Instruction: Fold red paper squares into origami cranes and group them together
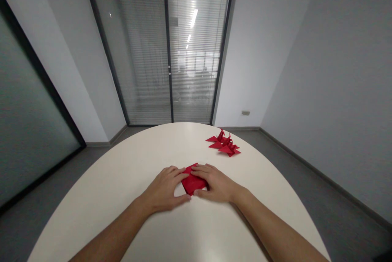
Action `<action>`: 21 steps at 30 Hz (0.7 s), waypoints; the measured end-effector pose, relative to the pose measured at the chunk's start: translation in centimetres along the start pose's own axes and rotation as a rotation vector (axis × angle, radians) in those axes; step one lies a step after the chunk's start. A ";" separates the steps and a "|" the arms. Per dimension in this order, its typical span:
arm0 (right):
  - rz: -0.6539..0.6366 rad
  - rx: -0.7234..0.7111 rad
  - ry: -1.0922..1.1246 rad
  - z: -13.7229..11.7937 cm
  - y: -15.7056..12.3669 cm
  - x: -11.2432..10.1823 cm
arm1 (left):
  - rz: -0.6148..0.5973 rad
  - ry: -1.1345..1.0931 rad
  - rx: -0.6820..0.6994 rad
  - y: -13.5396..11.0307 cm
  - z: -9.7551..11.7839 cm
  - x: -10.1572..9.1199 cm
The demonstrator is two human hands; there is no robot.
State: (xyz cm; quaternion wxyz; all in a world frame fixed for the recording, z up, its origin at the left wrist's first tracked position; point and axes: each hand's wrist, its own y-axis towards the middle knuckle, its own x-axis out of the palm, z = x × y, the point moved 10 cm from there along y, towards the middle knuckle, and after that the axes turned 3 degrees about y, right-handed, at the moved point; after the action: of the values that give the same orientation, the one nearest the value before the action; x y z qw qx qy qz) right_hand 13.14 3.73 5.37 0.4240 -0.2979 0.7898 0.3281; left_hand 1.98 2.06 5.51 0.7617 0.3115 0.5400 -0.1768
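Note:
A folded square of red origami paper (pixel 193 182) lies flat on the white table in front of me, turned so that one corner points away. My left hand (pixel 167 188) rests at its left side. Its fingertips touch the paper's upper left edge, and its thumb is stretched out beside the near corner. Across the right part of the paper lies my right hand (pixel 216 182), fingers extended over the top and thumb by the near edge. That hand hides the paper's right corner. Both hands have their fingers apart.
Several red paper cranes (pixel 225 144) stand close together at the far right of the round white table (pixel 147 147). Beyond the table's far edge are a glass partition with blinds (pixel 196 90), pale walls (pixel 330 70) and a grey floor (pixel 294 164).

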 end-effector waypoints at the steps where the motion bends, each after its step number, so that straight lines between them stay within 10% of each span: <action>1: -0.002 -0.003 0.000 -0.1 0.0 -0.1 | -0.003 -0.003 -0.001 0.0 0.0 0.1; 21: 0.103 0.115 -0.014 0.3 0.2 -2.2 | 0.045 0.050 -0.188 0.3 -1.7 -0.5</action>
State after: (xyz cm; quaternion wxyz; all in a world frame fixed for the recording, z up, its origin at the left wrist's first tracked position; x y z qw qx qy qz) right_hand 14.16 4.47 7.22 0.4285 -0.2299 0.8186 0.3056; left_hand 0.77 3.34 5.63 0.7776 0.2548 0.5660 -0.1006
